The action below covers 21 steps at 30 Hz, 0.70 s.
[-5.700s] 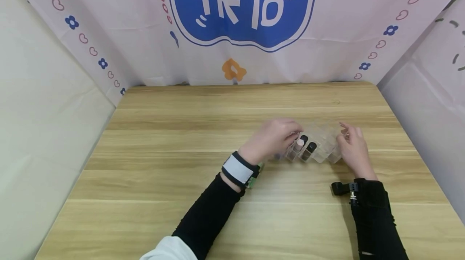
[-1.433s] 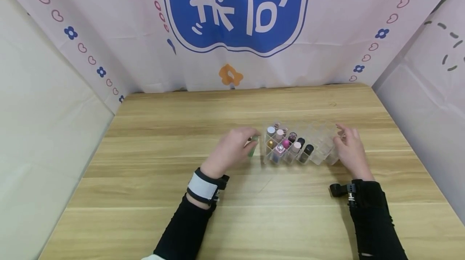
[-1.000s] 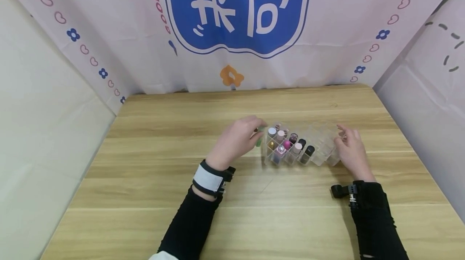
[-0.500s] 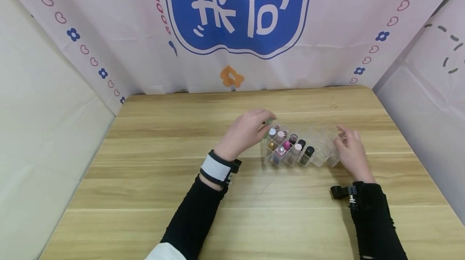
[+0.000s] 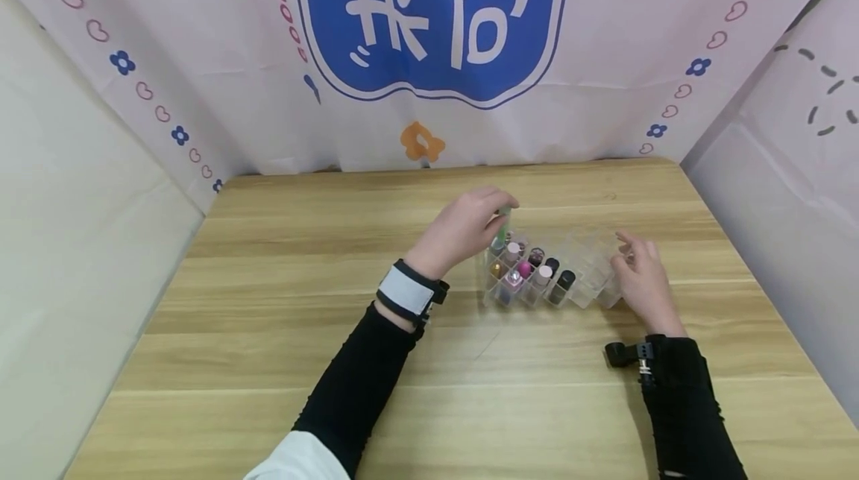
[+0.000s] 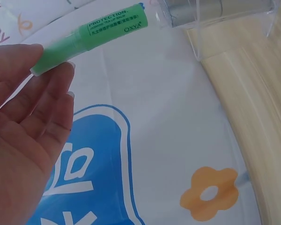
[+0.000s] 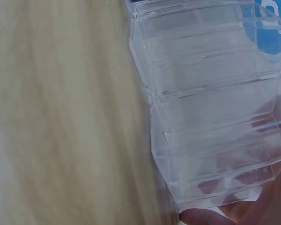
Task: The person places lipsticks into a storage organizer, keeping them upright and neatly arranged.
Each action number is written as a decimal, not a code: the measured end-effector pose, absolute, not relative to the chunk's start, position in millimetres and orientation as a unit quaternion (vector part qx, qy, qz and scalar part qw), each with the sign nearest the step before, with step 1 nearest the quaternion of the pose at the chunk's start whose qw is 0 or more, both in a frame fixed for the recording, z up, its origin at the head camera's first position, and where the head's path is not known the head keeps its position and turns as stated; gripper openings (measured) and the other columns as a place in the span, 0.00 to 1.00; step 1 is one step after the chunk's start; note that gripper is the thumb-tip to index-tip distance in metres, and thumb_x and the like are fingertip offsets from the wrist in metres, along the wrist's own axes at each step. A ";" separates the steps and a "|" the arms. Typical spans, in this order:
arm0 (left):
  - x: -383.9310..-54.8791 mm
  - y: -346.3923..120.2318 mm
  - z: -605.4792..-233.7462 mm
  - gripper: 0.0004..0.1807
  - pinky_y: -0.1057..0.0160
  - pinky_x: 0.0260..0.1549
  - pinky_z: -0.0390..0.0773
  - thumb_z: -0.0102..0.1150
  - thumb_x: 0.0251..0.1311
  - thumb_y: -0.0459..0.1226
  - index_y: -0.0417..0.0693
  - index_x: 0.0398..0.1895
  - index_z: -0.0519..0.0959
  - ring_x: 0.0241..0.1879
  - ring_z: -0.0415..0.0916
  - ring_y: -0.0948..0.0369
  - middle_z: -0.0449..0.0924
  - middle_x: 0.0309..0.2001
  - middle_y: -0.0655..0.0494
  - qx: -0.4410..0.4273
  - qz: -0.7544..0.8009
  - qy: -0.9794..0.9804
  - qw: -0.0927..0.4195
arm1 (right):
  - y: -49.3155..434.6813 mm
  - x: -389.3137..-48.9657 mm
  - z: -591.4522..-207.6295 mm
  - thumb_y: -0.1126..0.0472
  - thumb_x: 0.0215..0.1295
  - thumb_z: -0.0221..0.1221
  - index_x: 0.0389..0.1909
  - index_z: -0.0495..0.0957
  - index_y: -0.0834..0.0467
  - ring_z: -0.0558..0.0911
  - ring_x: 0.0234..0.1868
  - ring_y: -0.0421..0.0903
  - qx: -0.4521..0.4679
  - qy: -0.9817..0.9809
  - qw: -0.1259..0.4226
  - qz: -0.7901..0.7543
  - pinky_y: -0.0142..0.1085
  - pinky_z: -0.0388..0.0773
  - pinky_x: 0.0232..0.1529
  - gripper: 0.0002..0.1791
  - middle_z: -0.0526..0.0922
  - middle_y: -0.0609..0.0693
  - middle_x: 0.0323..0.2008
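Clear plastic organiser (image 5: 590,271), a honeycomb of upright cells, stands on the wooden table (image 5: 268,361) a little right of centre, at about 3 o'clock from the left hand. Behind it hangs a pale cloth backdrop (image 5: 429,25) with a large blue emblem. Judging by how things lie, the filling is partway done: the cells at the organiser's 9 o'clock end already hold a cluster of small bottles and tubes (image 5: 526,271) with pink, black and gold caps, while the cells toward 3 o'clock look empty, as the right wrist view (image 7: 210,70) confirms.

The person's right hand (image 5: 640,282) rests against the organiser's 3 o'clock end, fingers curved round its clear wall; through the plastic the fingertips (image 7: 267,122) show pressed to the outer face, so it appears to be steadying the rack.

The left hand (image 5: 466,226) hovers at the rack's 10 o'clock corner, above the filled cells. Its thumb and fingers pinch one end of a slim green tube (image 6: 91,35) with printed lettering; the tube's free end points toward the organiser's rim and has not yet entered a cell. That one item looks left to seat.
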State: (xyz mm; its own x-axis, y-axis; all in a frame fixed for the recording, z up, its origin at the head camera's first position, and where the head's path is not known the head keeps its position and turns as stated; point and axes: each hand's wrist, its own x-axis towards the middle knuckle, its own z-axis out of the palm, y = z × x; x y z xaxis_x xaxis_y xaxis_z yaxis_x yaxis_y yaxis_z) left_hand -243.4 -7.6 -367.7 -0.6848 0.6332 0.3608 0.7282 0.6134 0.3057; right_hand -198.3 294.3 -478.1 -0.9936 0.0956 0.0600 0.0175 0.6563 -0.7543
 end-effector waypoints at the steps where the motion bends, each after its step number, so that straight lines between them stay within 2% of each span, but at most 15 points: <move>1: -244.8 -6.4 -367.9 0.12 0.70 0.53 0.80 0.57 0.66 0.32 0.44 0.52 0.80 0.50 0.81 0.61 0.84 0.50 0.52 -0.385 -0.220 -0.890 0.108 | 294.4 -198.5 -478.2 0.58 0.75 0.40 0.74 0.54 0.63 0.67 0.61 0.69 -0.030 -0.909 0.047 0.413 0.66 0.67 0.59 0.29 0.64 0.70 0.60; 21: -262.6 21.7 -367.4 0.11 0.74 0.53 0.79 0.56 0.66 0.32 0.45 0.50 0.81 0.50 0.81 0.62 0.84 0.49 0.54 -0.411 -0.220 -0.879 0.101 | 296.7 -201.2 -479.2 0.58 0.75 0.40 0.74 0.54 0.64 0.67 0.61 0.68 -0.030 -0.909 0.049 0.414 0.65 0.68 0.60 0.29 0.63 0.69 0.60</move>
